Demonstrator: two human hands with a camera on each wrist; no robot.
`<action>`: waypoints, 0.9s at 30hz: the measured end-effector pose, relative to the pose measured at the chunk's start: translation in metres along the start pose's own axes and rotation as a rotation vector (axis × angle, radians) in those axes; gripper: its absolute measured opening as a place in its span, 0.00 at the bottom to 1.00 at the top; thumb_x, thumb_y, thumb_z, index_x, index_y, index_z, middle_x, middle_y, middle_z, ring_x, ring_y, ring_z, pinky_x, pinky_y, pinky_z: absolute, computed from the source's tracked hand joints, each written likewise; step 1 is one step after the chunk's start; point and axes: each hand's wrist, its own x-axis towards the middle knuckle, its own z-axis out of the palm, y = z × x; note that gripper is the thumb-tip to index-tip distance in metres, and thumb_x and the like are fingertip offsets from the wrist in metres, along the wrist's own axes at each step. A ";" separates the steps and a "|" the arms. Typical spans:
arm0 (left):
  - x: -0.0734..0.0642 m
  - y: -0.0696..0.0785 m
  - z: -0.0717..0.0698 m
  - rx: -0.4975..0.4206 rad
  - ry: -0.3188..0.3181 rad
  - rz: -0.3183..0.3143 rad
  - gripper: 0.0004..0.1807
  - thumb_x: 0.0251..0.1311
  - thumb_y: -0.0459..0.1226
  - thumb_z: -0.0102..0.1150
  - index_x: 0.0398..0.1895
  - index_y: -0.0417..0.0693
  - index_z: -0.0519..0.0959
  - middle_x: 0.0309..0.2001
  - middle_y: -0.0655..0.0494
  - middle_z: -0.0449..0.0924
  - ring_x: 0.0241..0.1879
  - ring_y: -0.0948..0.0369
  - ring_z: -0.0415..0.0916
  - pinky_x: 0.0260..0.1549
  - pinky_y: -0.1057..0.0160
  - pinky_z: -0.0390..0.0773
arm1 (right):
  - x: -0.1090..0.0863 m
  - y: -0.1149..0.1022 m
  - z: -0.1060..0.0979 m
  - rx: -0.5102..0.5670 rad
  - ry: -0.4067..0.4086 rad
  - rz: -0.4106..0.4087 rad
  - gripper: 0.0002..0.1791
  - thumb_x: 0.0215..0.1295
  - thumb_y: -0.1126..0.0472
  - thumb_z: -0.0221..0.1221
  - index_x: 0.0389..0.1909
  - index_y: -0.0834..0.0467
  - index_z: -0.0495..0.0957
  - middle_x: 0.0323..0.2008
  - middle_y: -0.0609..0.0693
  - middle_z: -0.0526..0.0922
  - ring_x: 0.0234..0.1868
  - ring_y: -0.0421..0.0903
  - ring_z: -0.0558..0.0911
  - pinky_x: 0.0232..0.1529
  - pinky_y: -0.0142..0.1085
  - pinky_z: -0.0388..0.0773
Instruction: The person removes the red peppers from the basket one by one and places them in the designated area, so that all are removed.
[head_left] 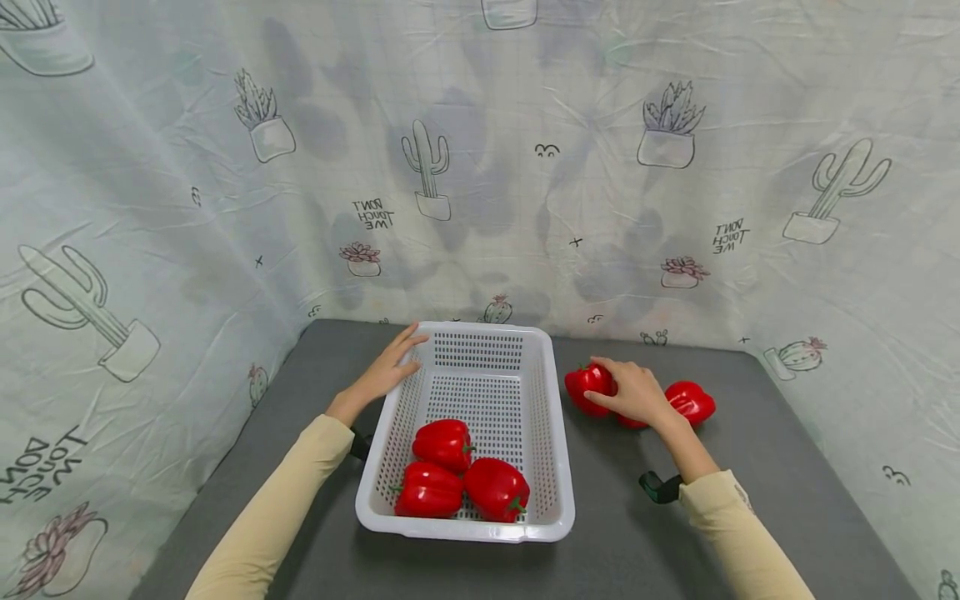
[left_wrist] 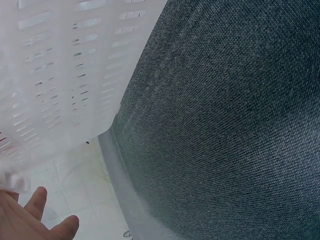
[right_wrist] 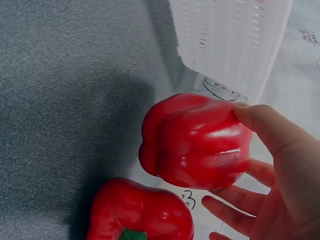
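In the head view, a white perforated plastic basket [head_left: 450, 527] stands on the table, with three red bell peppers in its near half: one behind [head_left: 441, 443], one at front left [head_left: 429, 492] and one at front right [head_left: 495, 487]. My left hand [head_left: 385, 372] rests at the basket's far left rim, its fingers spread. To the right of the basket, my right hand [head_left: 634, 392] holds another red bell pepper [right_wrist: 197, 142] between thumb and fingers. In the right wrist view this pepper appears raised off the table.
More red peppers [head_left: 692, 402] lie on the dark grey table [head_left: 600, 533], partly hidden behind my right hand. One pepper [right_wrist: 142, 207] shows below the held one in the right wrist view. A cactus-printed curtain [head_left: 495, 192] hangs around the table's back and sides.
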 end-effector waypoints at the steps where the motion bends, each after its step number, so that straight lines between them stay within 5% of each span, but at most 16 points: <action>1: 0.000 0.000 0.000 -0.002 0.001 0.000 0.28 0.62 0.30 0.50 0.66 0.37 0.61 0.72 0.38 0.41 0.70 0.41 0.40 0.60 0.33 0.47 | 0.000 0.000 0.000 -0.008 -0.007 -0.001 0.36 0.54 0.46 0.63 0.61 0.59 0.69 0.50 0.59 0.79 0.48 0.58 0.75 0.49 0.61 0.68; 10: -0.001 0.001 -0.001 -0.018 -0.008 -0.007 0.27 0.63 0.32 0.49 0.66 0.37 0.61 0.73 0.42 0.39 0.71 0.42 0.39 0.61 0.34 0.47 | 0.001 0.001 0.004 -0.060 -0.033 -0.005 0.33 0.57 0.48 0.60 0.59 0.63 0.70 0.48 0.62 0.80 0.47 0.60 0.76 0.50 0.62 0.66; 16: -0.002 0.004 0.000 -0.027 0.013 0.001 0.27 0.62 0.30 0.49 0.66 0.37 0.62 0.73 0.41 0.41 0.70 0.41 0.40 0.60 0.34 0.47 | 0.002 0.005 0.007 -0.094 -0.009 -0.021 0.28 0.59 0.50 0.58 0.56 0.65 0.73 0.39 0.59 0.83 0.42 0.58 0.78 0.47 0.61 0.69; 27: -0.002 0.004 -0.001 -0.030 -0.002 -0.001 0.27 0.63 0.31 0.49 0.66 0.38 0.62 0.73 0.41 0.39 0.70 0.41 0.39 0.60 0.34 0.47 | 0.004 0.009 0.010 -0.095 -0.008 -0.034 0.28 0.60 0.49 0.58 0.55 0.64 0.74 0.46 0.62 0.81 0.43 0.60 0.79 0.47 0.61 0.69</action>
